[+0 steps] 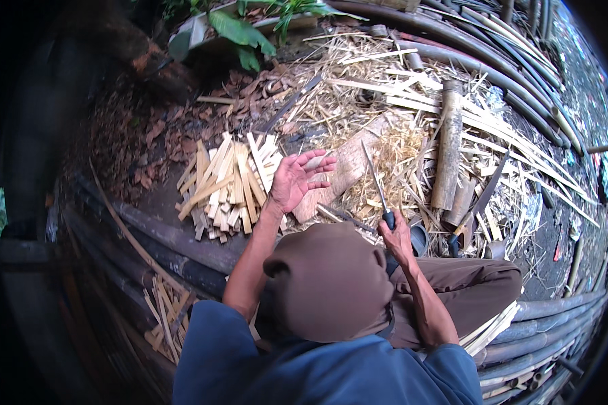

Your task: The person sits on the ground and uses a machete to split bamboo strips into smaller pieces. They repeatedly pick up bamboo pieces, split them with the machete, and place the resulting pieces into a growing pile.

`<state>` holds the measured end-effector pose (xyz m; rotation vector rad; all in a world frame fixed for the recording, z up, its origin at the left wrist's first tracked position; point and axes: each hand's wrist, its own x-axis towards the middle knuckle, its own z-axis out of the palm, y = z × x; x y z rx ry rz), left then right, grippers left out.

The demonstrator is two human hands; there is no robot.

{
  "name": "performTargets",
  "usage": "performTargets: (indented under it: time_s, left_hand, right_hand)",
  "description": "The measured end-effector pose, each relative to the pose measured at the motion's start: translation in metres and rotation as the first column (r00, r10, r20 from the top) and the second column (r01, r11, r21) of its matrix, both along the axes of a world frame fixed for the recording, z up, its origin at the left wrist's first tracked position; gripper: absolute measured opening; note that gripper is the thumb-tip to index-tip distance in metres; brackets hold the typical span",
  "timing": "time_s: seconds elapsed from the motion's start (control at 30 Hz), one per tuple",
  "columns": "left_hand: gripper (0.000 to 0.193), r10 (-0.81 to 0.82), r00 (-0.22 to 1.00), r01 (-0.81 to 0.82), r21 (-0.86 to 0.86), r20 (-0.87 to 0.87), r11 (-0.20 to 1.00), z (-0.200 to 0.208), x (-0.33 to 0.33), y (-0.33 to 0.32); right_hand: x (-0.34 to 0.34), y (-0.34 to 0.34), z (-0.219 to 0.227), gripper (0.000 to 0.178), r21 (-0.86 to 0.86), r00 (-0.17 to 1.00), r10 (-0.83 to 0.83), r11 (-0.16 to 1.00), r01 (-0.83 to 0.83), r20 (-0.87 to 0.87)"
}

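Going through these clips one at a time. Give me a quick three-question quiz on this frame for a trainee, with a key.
1. Multiple choice: what does the right hand hold?
A) a mallet
B) a knife
C) a brush

2. True or false: the left hand is clenched into a fist.

3. Fill in the blank: in the picture, the pile of pale slats lies to the ____ of the wooden slab.

Key:
1. B
2. False; it is open.
3. left
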<state>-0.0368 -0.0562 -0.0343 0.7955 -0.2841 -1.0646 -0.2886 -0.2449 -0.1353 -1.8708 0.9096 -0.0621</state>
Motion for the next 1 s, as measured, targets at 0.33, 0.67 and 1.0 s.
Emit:
performTargets:
  time_s: [0.33, 0.67, 1.0]
  left_hand:
    - [0.036, 0.087, 0.419, -0.625, 0.218, 0.904, 0.750, 0.010, 0.023, -0.023]
    - [0.062, 0.136, 0.583, -0.684, 0.394, 0.801, 0.614, 0.026, 0.003, -0.007]
    - [0.060, -0.010, 0.503, -0.706, 0.418, 0.864, 0.571, 0.033, -0.014, -0.009]
  right_hand:
    - [0.013, 0.012, 0.027, 0.044, 0.084, 0.992, 0.113, 0.990, -0.117, 0.050]
    - [0.045, 0.043, 0.064, 0.038, 0.107, 0.985, 0.116, 0.986, -0.130, 0.128]
    - [0.091, 0.073, 0.097, 0.027, -0.084, 0.912, 0.225, 0.974, -0.209, 0.343]
